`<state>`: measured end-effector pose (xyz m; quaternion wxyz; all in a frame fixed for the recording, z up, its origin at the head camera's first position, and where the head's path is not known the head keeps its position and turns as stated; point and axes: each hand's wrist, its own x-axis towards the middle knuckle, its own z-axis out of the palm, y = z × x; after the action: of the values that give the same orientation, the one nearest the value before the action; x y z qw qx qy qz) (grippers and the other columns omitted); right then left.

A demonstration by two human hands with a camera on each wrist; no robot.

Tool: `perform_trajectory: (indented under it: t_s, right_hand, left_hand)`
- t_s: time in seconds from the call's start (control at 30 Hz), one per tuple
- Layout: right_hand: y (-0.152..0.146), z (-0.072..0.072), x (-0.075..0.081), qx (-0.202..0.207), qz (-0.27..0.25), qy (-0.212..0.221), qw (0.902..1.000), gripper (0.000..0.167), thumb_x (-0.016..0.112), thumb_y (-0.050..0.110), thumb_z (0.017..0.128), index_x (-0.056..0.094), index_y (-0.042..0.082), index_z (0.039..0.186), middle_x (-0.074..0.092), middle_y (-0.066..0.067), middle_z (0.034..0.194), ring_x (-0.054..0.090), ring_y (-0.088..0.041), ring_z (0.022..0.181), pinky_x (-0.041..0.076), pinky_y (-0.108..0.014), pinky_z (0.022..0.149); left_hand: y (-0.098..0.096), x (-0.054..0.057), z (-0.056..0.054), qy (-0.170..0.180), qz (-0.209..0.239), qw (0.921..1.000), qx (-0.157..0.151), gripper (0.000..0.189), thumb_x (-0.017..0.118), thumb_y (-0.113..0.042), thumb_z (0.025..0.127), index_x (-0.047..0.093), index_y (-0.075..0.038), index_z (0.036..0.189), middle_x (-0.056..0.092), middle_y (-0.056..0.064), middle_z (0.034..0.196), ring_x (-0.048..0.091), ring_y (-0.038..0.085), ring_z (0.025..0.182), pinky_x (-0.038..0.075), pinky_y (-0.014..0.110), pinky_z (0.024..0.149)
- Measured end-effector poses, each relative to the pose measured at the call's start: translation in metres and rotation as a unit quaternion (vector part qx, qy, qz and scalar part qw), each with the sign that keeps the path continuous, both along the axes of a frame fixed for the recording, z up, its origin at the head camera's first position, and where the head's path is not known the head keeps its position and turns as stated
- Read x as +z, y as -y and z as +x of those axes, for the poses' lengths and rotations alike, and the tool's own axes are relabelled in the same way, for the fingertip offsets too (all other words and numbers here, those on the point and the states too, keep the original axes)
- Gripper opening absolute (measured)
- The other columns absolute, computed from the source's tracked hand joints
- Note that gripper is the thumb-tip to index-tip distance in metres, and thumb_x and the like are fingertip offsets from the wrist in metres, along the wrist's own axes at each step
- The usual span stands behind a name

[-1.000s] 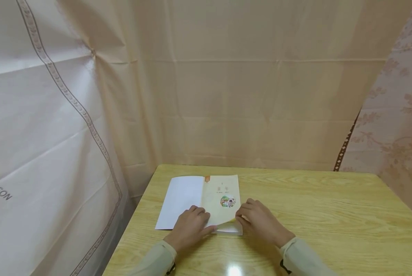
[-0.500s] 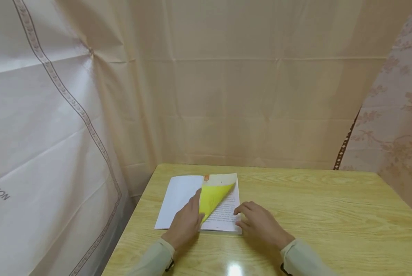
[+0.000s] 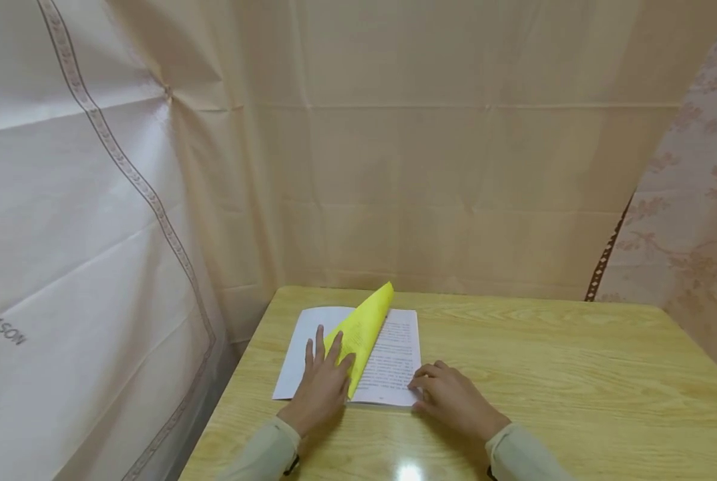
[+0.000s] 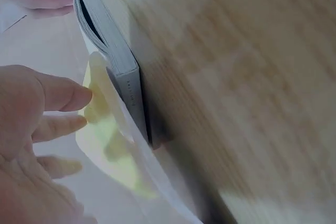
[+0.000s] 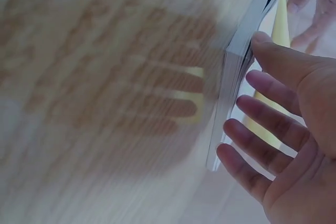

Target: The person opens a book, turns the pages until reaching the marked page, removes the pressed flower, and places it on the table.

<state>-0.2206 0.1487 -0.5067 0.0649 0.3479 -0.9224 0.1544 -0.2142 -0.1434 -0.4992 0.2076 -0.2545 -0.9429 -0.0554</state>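
Wooden table (image 3: 575,361), its surface extending broadly to the right of an open paperback book (image 3: 388,367), which lies near the table's left and back edges. A yellow leaf (image 3: 367,324) stands curled between the blank left page (image 3: 309,334) and the printed right page (image 3: 402,347); its turn appears roughly half done, not yet flat. Left hand (image 3: 319,391): fingers spread against the leaf, ungrasping. Right hand (image 3: 454,401): loosely bent, holding nothing, beside the book's right edge.

I see passing room over the bench (image 3: 587,377) right of the right hand (image 3: 452,399); a raised yellow page (image 3: 366,329) bars the left hand (image 3: 318,393) rightward.
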Motion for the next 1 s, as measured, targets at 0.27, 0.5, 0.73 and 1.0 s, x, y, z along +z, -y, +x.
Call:
perform_trajectory:
  t_s: [0.27, 0.5, 0.73, 1.0]
  right_hand:
    - [-0.0001, -0.0032, 0.0028, 0.012, -0.005, 0.01, 0.9999, 0.017, 0.078, 0.027, 0.092, 0.08, 0.015, 0.104, 0.07, 0.001, 0.112, 0.062, -0.017, 0.1, 0.056, -0.039, 0.086]
    - [0.0017, -0.003, 0.0032, 0.034, -0.017, -0.025, 0.999, 0.008, 0.079, 0.011, 0.09, 0.081, 0.013, 0.097, 0.073, 0.001, 0.104, 0.066, -0.017, 0.094, 0.057, -0.039, 0.084]
    - [0.001, -0.0024, 0.004, 0.05, -0.027, -0.046, 0.9973, 0.007, 0.081, 0.012, 0.087, 0.081, 0.016, 0.093, 0.075, 0.007, 0.097, 0.062, -0.011, 0.087, 0.054, -0.032, 0.076]
    - [-0.0027, -0.0017, 0.001, 0.052, -0.031, -0.076, 0.9953, 0.013, 0.084, 0.01, 0.084, 0.082, 0.017, 0.094, 0.075, 0.013, 0.094, 0.054, -0.006, 0.085, 0.052, -0.025, 0.072]
  left_hand:
    - [0.0041, 0.0016, 0.0046, 0.074, 0.021, 0.9958, -0.049, 0.037, 0.06, 0.008, 0.092, 0.066, 0.0, 0.128, 0.049, 0.02, 0.152, 0.035, 0.04, 0.148, 0.041, 0.05, 0.112]
    - [0.0054, 0.0004, 0.0086, 0.09, -0.008, 0.9952, -0.036, 0.019, 0.061, -0.004, 0.096, 0.073, 0.0, 0.11, 0.067, 0.016, 0.129, 0.059, 0.035, 0.129, 0.052, 0.044, 0.101]
    - [0.002, -0.0009, 0.0086, 0.125, -0.018, 0.9919, -0.016, 0.037, 0.064, -0.038, 0.101, 0.072, -0.005, 0.117, 0.069, 0.007, 0.123, 0.061, 0.023, 0.116, 0.055, 0.039, 0.095]
    - [-0.0043, -0.0034, 0.0044, 0.124, -0.054, 0.9905, -0.026, 0.055, 0.064, -0.057, 0.096, 0.068, -0.011, 0.126, 0.069, 0.004, 0.124, 0.06, 0.023, 0.114, 0.051, 0.039, 0.098]
